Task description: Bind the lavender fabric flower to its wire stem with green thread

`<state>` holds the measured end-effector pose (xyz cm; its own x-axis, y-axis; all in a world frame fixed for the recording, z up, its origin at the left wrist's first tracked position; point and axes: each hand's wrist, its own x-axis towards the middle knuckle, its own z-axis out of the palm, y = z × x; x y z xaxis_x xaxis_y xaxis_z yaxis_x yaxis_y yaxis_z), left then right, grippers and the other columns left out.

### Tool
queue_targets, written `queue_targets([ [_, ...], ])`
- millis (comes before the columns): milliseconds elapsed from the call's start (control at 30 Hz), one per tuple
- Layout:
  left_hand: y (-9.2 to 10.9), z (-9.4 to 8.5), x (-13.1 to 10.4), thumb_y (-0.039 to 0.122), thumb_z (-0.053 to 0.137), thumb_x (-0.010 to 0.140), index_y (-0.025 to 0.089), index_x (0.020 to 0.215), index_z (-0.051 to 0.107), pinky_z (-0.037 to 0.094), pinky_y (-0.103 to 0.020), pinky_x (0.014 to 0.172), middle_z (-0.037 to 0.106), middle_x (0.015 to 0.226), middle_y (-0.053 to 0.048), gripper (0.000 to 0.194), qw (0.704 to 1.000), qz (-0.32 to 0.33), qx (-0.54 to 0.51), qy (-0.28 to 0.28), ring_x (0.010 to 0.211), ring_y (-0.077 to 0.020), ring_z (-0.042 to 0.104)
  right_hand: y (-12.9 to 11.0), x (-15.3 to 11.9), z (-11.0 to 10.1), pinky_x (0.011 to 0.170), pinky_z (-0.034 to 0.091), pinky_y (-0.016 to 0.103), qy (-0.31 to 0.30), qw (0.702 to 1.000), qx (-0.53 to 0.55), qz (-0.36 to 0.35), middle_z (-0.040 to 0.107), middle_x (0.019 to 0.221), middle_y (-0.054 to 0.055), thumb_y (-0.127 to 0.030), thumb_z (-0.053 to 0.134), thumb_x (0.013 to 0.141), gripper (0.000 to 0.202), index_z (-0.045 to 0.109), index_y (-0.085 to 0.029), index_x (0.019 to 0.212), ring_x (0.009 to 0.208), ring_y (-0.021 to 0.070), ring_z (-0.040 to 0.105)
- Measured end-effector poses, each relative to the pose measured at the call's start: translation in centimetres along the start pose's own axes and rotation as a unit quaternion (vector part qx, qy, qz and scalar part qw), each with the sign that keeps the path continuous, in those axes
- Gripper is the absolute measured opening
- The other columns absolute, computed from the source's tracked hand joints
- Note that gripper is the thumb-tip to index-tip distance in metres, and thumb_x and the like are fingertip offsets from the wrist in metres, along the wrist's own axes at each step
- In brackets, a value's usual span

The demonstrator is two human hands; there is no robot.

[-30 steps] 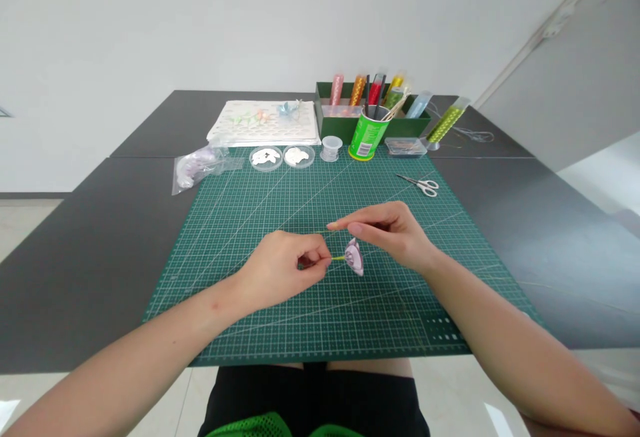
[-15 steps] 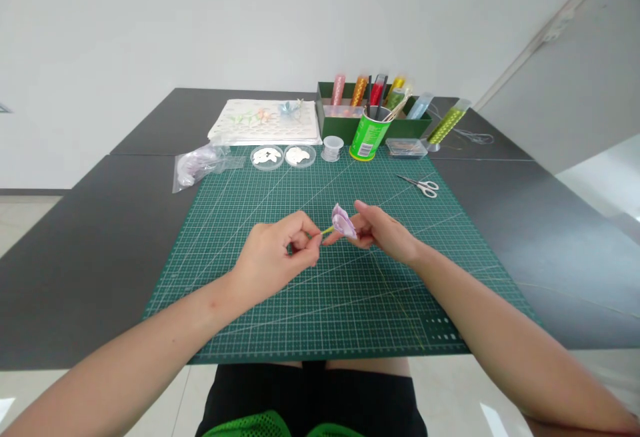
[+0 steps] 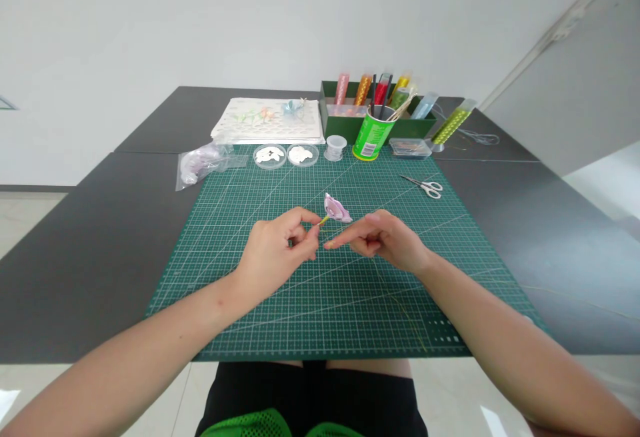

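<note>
Centre frame, the left hand (image 3: 277, 244) pinches one lilac flower (image 3: 338, 210) by its stem (image 3: 324, 220); the right hand's (image 3: 393, 240) grip I cannot tell. Upper centre: one green can (image 3: 374, 132) (barcoded, its lettering illegible).

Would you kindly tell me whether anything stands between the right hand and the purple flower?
Nothing visible does: only the green mat shows in the gap between the right hand and the purple flower, whose stem the left hand pinches.
</note>
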<state>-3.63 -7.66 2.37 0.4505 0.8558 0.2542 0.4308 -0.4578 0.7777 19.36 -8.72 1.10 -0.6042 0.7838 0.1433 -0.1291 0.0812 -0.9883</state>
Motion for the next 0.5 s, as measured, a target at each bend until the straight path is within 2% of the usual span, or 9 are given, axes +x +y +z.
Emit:
queue_targets([
  [133,0.4,-0.3,0.1,0.025,0.059,0.093,0.019,0.088,0.066,0.051,-0.018,0.053,0.069,0.052,0.007,0.01,0.994,-0.034,-0.099,0.015,0.045,-0.0095,0.066,-0.1,0.2,0.3,0.048,0.018,0.028,0.032,0.999,0.027,0.027,0.027,0.05,-0.007,-0.054,0.032,0.105,0.064,0.081,-0.013,0.102,0.045,0.011,0.021],
  [233,0.7,-0.4,0.1,0.025,0.06,0.092,0.018,0.087,0.065,0.051,-0.017,0.049,0.069,0.052,0.006,0.01,0.988,-0.04,-0.147,0.034,0.044,-0.0097,0.066,0.1,0.7,0.6,0.047,0.017,0.027,0.127,0.988,0.074,0.049,0.024,0.049,-0.009,-0.055,0.04,0.102,0.054,0.075,-0.015,0.095,0.044,0.0107,0.018],
  [333,0.7,-0.4,0.0,0.023,0.061,0.091,0.018,0.085,0.065,0.051,-0.016,0.049,0.069,0.051,0.006,0.009,0.986,-0.027,-0.158,0.05,0.042,-0.0091,0.065,0.5,1.1,0.4,0.045,0.016,0.025,0.222,0.963,0.119,0.097,0.025,0.05,-0.011,-0.054,0.044,0.099,0.036,0.059,-0.021,0.094,0.043,0.01,0.016],
  [400,0.6,-0.4,0.0,0.021,0.061,0.091,0.018,0.085,0.066,0.051,-0.015,0.049,0.069,0.051,0.007,0.008,0.986,-0.017,-0.155,0.053,0.042,-0.0085,0.065,0.9,1.3,0.3,0.046,0.022,0.024,0.262,0.954,0.075,0.128,0.034,0.053,-0.01,-0.051,0.043,0.099,0.028,0.05,-0.024,0.096,0.043,0.0104,0.026],
  [433,0.6,-0.3,-0.1,0.02,0.061,0.092,0.018,0.086,0.066,0.05,-0.015,0.049,0.069,0.051,0.007,0.008,0.987,-0.013,-0.153,0.053,0.042,-0.0082,0.065,1.1,1.3,0.2,0.048,0.03,0.025,0.279,0.951,0.018,0.129,0.043,0.058,-0.008,-0.049,0.045,0.098,0.025,0.049,-0.024,0.098,0.047,0.0116,0.036],
  [500,0.6,-0.3,0.0,0.018,0.06,0.092,0.019,0.086,0.066,0.05,-0.014,0.049,0.069,0.051,0.008,0.008,0.987,-0.007,-0.151,0.049,0.043,-0.0076,0.066,1.4,1.1,0.3,0.067,0.049,0.032,0.305,0.938,-0.139,0.087,0.064,0.082,0.001,-0.043,0.053,0.095,0.027,0.051,-0.023,0.112,0.071,0.0173,0.059],
])
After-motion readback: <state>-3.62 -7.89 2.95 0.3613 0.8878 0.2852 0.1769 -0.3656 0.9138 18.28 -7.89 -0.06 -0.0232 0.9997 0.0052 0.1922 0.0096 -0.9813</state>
